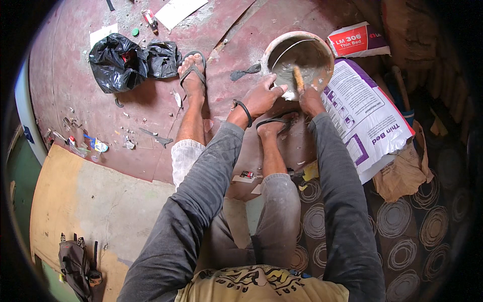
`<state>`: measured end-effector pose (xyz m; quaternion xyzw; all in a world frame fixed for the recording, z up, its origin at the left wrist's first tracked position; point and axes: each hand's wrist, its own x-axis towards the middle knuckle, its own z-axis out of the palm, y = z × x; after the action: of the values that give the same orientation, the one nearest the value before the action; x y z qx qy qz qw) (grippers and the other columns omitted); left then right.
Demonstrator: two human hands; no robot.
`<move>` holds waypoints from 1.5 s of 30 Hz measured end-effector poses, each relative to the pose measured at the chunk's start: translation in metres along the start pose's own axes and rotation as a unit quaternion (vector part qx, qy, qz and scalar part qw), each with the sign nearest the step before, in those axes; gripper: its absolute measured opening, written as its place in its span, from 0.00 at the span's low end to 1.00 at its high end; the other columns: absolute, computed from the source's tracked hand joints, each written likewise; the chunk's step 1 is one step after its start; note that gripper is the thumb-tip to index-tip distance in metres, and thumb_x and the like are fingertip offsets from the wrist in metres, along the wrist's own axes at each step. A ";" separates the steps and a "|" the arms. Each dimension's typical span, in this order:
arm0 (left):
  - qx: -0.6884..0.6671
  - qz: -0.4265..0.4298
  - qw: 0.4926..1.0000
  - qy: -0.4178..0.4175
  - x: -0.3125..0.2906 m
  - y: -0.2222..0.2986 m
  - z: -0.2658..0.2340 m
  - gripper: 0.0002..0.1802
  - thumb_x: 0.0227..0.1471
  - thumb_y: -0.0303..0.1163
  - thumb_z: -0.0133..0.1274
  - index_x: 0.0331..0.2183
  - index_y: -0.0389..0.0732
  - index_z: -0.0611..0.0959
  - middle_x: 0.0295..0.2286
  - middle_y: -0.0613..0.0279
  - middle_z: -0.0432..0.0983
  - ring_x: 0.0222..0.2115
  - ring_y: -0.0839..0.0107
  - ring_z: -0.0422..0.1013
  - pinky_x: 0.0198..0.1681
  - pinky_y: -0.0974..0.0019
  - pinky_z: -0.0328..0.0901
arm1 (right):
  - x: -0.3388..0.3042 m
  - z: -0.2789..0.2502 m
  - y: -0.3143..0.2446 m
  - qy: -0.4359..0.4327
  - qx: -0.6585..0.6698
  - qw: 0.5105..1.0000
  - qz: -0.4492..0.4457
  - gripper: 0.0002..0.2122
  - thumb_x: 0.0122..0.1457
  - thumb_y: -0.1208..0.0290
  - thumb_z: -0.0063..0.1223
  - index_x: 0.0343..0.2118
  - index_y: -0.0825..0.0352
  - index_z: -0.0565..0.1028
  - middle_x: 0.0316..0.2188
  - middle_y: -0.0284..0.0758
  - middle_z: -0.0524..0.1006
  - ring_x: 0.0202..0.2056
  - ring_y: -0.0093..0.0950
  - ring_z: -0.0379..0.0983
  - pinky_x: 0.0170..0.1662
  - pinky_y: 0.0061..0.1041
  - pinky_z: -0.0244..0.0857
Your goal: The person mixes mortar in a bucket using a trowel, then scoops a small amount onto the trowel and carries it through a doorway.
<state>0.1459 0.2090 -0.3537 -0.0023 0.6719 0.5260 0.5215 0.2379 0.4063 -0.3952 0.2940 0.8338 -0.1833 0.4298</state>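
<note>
A round bucket (322, 75) with a mortar-smeared rim stands on the floor ahead of me, with wet grey mix (287, 63) inside. At its near left edge, my left hand (259, 101) grips the rim, thumb and fingers dusted with grey. My right hand (311, 102) reaches over the near rim, closed round a wooden handle (299, 78). The handle slants down into the mix. Its lower end is buried, so I cannot tell what kind of tool it is. A thin wire bail (284, 52) lies across the bucket's left side.
Right of the bucket lies a large white-and-purple bag (367, 110), with a torn red-and-white bag piece (358, 40) beyond it and brown paper (405, 173) nearer. Black plastic bags (118, 63) sit left of my foot. A backpack (78, 267) rests at lower left. Small debris litters the red floor.
</note>
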 end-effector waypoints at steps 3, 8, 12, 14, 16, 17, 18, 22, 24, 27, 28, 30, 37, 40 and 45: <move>0.013 -0.005 1.000 0.002 -0.001 0.000 -0.003 0.37 0.52 0.47 0.49 0.52 0.24 0.64 0.51 0.39 0.61 0.54 0.56 0.58 0.57 0.64 0.52 | -0.005 -0.009 -0.008 -0.032 0.130 0.989 -0.064 0.15 0.60 0.63 0.41 0.43 0.69 0.70 0.31 0.53 0.74 0.36 0.51 0.70 0.39 0.43 0.62; -0.010 0.006 1.000 0.010 0.004 -0.008 0.000 0.37 0.52 0.47 0.49 0.51 0.24 0.64 0.50 0.40 0.63 0.54 0.56 0.59 0.56 0.64 0.52 | 0.000 -0.009 -0.020 0.009 -0.001 1.000 0.024 0.15 0.60 0.63 0.42 0.43 0.70 0.70 0.32 0.54 0.74 0.38 0.50 0.71 0.39 0.43 0.62; -0.019 -0.012 1.000 0.006 -0.004 0.008 -0.006 0.37 0.52 0.47 0.49 0.51 0.24 0.65 0.50 0.40 0.63 0.54 0.56 0.59 0.56 0.64 0.53 | -0.007 -0.015 -0.021 -0.057 0.167 0.982 -0.063 0.16 0.60 0.63 0.41 0.45 0.70 0.69 0.33 0.54 0.74 0.38 0.50 0.71 0.40 0.42 0.63; -0.022 -0.025 0.999 0.002 0.002 -0.006 -0.007 0.37 0.52 0.47 0.49 0.51 0.24 0.65 0.50 0.40 0.63 0.53 0.56 0.59 0.55 0.64 0.53 | -0.006 -0.025 -0.033 -0.005 0.121 0.992 -0.046 0.16 0.60 0.64 0.41 0.45 0.70 0.70 0.33 0.53 0.74 0.39 0.50 0.71 0.40 0.42 0.63; -0.014 -0.023 1.000 -0.004 0.004 -0.001 -0.004 0.37 0.52 0.46 0.50 0.51 0.24 0.65 0.50 0.40 0.63 0.53 0.57 0.60 0.55 0.64 0.54 | -0.004 -0.020 -0.025 0.059 0.080 0.995 -0.024 0.15 0.60 0.65 0.40 0.44 0.70 0.70 0.34 0.53 0.74 0.39 0.50 0.71 0.40 0.43 0.62; -0.001 -0.019 1.000 -0.001 0.003 0.001 -0.003 0.37 0.52 0.46 0.50 0.51 0.24 0.64 0.50 0.40 0.63 0.53 0.58 0.60 0.55 0.65 0.54 | -0.002 -0.015 -0.021 0.031 0.041 0.999 -0.006 0.15 0.60 0.65 0.40 0.43 0.69 0.70 0.34 0.53 0.74 0.39 0.50 0.71 0.40 0.43 0.62; 0.014 -0.016 1.000 0.004 0.002 0.003 -0.004 0.36 0.52 0.46 0.50 0.51 0.24 0.64 0.50 0.40 0.63 0.52 0.58 0.61 0.55 0.65 0.54 | 0.000 -0.010 -0.023 0.002 0.004 1.000 0.009 0.14 0.60 0.65 0.39 0.43 0.69 0.69 0.33 0.53 0.74 0.38 0.50 0.71 0.40 0.43 0.62; -0.038 -0.027 0.999 -0.005 0.001 -0.006 -0.008 0.37 0.51 0.47 0.49 0.51 0.23 0.64 0.51 0.38 0.61 0.54 0.56 0.59 0.56 0.65 0.52 | -0.011 -0.024 -0.034 0.001 0.045 0.997 -0.068 0.13 0.60 0.65 0.40 0.40 0.70 0.69 0.32 0.53 0.74 0.37 0.51 0.71 0.39 0.44 0.62; -0.049 -0.039 0.998 -0.026 0.001 -0.004 -0.009 0.39 0.51 0.49 0.48 0.51 0.23 0.63 0.53 0.35 0.58 0.57 0.51 0.54 0.59 0.63 0.49 | -0.013 -0.033 -0.031 0.053 0.051 0.996 -0.051 0.13 0.60 0.64 0.41 0.39 0.70 0.69 0.32 0.54 0.74 0.36 0.52 0.71 0.38 0.45 0.62; -0.042 -0.029 0.998 -0.024 0.001 0.004 -0.009 0.39 0.51 0.49 0.48 0.51 0.22 0.63 0.53 0.35 0.58 0.57 0.51 0.54 0.59 0.64 0.49 | -0.012 -0.033 -0.012 0.046 -0.018 0.998 0.028 0.14 0.60 0.64 0.41 0.40 0.71 0.68 0.31 0.54 0.74 0.36 0.53 0.71 0.38 0.46 0.62; -0.044 -0.030 0.998 -0.028 0.002 0.005 -0.008 0.39 0.51 0.49 0.48 0.51 0.22 0.63 0.53 0.35 0.58 0.57 0.51 0.54 0.59 0.64 0.49 | -0.008 -0.030 -0.006 -0.007 -0.050 0.998 0.044 0.15 0.61 0.65 0.40 0.45 0.70 0.67 0.34 0.55 0.73 0.38 0.50 0.70 0.39 0.44 0.62; -0.047 -0.032 0.998 -0.033 0.004 0.007 -0.005 0.40 0.51 0.49 0.48 0.51 0.22 0.63 0.53 0.35 0.58 0.57 0.52 0.54 0.59 0.64 0.49 | -0.006 -0.043 0.017 -0.049 -0.081 0.995 -0.031 0.15 0.61 0.66 0.40 0.46 0.69 0.66 0.33 0.55 0.73 0.38 0.50 0.70 0.39 0.44 0.62; -0.051 -0.024 0.998 -0.008 -0.003 0.002 -0.012 0.37 0.51 0.47 0.49 0.51 0.23 0.65 0.52 0.36 0.60 0.55 0.54 0.56 0.57 0.64 0.51 | -0.022 -0.115 -0.016 0.036 -0.199 0.963 -0.180 0.15 0.60 0.68 0.35 0.46 0.70 0.64 0.30 0.52 0.73 0.34 0.49 0.71 0.37 0.45 0.64; -0.044 -0.013 0.999 0.013 -0.002 0.000 -0.006 0.35 0.52 0.47 0.50 0.50 0.25 0.67 0.49 0.39 0.64 0.52 0.57 0.61 0.54 0.65 0.55 | 0.001 -0.099 0.025 0.010 -0.210 0.970 -0.121 0.14 0.60 0.68 0.33 0.45 0.69 0.65 0.32 0.52 0.73 0.34 0.49 0.71 0.38 0.45 0.64; -0.051 -0.005 0.998 -0.029 0.006 0.006 0.000 0.38 0.51 0.47 0.49 0.51 0.22 0.63 0.52 0.35 0.60 0.55 0.52 0.56 0.57 0.65 0.51 | 0.012 0.000 0.084 0.009 -0.048 0.996 -0.079 0.13 0.59 0.66 0.38 0.37 0.71 0.70 0.31 0.56 0.73 0.35 0.52 0.70 0.37 0.47 0.62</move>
<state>0.1396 0.2146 -0.3540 -0.0173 0.6291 0.5566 0.5424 0.2871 0.4736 -0.4095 0.2079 0.8663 -0.1741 0.4195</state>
